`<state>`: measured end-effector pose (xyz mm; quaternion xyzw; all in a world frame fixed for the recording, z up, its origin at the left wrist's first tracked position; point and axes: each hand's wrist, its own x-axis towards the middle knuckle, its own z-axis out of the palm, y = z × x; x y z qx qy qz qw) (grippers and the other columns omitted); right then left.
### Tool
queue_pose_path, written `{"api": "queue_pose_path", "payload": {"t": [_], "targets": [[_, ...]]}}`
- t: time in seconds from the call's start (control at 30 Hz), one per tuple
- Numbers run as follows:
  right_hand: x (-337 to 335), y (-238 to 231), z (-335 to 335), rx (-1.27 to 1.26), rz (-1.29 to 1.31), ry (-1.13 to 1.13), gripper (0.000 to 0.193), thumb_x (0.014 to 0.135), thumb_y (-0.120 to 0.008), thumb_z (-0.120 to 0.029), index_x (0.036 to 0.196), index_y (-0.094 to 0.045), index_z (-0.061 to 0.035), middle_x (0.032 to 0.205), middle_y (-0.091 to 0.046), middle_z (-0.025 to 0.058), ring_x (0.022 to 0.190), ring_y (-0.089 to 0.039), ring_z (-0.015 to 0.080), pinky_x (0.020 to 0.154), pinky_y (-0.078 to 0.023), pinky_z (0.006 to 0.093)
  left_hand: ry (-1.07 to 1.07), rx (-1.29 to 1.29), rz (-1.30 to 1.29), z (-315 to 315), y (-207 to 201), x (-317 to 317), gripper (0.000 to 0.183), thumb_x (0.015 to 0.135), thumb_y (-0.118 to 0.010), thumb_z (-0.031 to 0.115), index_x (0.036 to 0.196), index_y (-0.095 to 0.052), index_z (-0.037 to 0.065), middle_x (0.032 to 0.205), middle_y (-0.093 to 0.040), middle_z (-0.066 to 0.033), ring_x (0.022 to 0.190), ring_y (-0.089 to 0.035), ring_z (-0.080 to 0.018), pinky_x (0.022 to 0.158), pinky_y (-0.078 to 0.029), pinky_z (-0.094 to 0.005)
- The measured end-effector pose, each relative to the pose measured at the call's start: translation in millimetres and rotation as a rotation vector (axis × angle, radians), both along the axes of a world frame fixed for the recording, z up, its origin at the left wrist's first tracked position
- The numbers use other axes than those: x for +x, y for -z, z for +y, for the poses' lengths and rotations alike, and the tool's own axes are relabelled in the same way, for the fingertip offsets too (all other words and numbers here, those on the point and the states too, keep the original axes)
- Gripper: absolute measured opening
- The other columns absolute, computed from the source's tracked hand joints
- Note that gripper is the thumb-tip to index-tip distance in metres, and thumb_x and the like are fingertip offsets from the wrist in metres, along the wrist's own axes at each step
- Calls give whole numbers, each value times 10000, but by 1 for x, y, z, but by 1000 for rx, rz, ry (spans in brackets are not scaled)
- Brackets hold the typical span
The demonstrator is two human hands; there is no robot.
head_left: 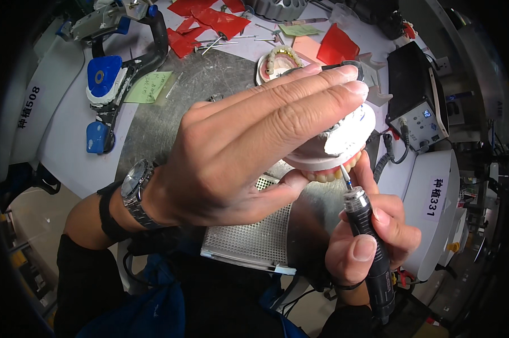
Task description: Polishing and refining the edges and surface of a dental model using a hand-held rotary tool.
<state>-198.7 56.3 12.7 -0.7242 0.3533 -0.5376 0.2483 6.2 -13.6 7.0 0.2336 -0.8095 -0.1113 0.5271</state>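
My left hand (249, 146) grips a white plaster dental model (344, 138) with a pink denture and a row of teeth along its lower edge. The fingers lie flat over the top and the thumb presses just under the teeth. My right hand (367, 239) is closed on a black rotary handpiece (370, 236), held upright. Its thin bur tip touches the teeth at the model's lower right. A metal watch sits on my left wrist.
A perforated metal grille (249, 242) lies below the hands on a grey metal bench top (204, 79). A second denture model (277, 59), red wax sheets (209, 22), a blue and black articulator (111, 73) and a grey control box (418, 96) stand further back.
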Motion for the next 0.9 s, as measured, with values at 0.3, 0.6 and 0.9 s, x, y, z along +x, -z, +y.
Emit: {"api": "queue_pose_path", "payload": {"t": [0.3,0.6,0.9], "targets": [[-1,-1,-1,-3,20,-8,291,952,-527,-289,1135,-445,-77,853,-546,152,815,-622,217,1054,-323,718,-3,0,1,0,1,0,768,564,-718,-124,1303,-508,-101,1303,-549,-320,1179,-604,-384,932,-552,-384],[-2,-1,0,1,8,-12,285,956,-525,-288,1125,-445,-73,866,-554,153,828,-627,218,1053,-325,717,-1,-5,16,-2,3,-3,758,569,-717,-120,1298,-512,-97,1307,-547,-322,1184,-601,-387,944,-543,-384],[-2,1,0,13,-25,-21,305,951,-528,-300,1128,-429,-72,884,-555,152,875,-640,244,1050,-338,711,22,4,-10,-2,4,1,772,572,-720,-103,1309,-489,-109,1298,-543,-342,1214,-578,-400,981,-511,-394]]}}
